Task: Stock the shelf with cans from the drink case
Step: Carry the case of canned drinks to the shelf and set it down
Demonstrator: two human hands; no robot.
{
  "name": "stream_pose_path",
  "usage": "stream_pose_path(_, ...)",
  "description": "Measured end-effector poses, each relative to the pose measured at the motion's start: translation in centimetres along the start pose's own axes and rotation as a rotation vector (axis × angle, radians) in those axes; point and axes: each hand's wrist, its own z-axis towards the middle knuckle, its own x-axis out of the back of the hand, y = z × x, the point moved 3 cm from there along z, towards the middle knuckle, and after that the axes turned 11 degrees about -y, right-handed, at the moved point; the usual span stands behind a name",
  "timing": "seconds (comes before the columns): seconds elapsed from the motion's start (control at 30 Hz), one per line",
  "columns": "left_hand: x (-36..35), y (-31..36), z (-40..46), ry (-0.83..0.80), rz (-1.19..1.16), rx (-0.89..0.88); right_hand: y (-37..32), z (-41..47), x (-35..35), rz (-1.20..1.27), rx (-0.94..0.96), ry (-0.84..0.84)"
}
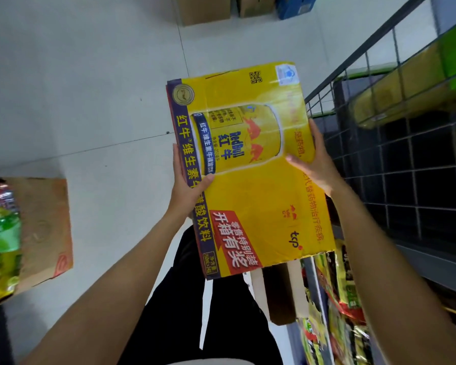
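A yellow cardboard drink case [250, 196], printed with a gold can and red bulls, is held up in front of me above the floor. My left hand [186, 184] grips its left blue-striped edge, thumb on the top face. My right hand [313, 159] clasps its right edge, fingers spread over the top. Torn flaps hang from the case's near end [279, 291]. No loose cans show; the case's inside is hidden. The dark wire shelf [406, 164] stands just to the right of the case.
A brown carton [45, 227] sits on the pale tiled floor at left, beside green drink bottles [0, 230]. More cartons [206, 9] stand at the far end of the aisle. Yellow and green packets [337, 299] fill the lower shelf at right.
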Motion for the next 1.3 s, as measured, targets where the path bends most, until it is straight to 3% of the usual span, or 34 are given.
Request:
stream_pose_path(0.23,0.2,-0.3,0.1,0.001,-0.22,0.004,0.2,-0.3,-0.7,-0.007,0.038,-0.019)
stream_pose_path(0.47,3.4,0.7,1.9,-0.09,-0.12,-0.001,1.7,-0.6,-3.2,0.059,0.06,0.046)
stream_pose_path(0.6,3.8,0.8,2.1,-0.12,-0.066,0.014,2.3,-0.7,-3.2,0.214,0.043,0.067)
stream_pose_path(0.93,3.6,-0.1,0.9,-0.078,-0.275,0.013,2.3,-1.6,-3.8,0.382,0.118,0.001)
stream_pose_path(1.1,4.8,0.9,-2.6,-0.03,-0.281,0.006,-0.4,-3.6,-5.4,0.434,0.135,-0.095)
stream_pose_path(1.3,8.1,6.0,-7.4,-0.003,-0.26,-0.025,-5.7,-6.5,-8.3,0.487,0.124,-0.069)
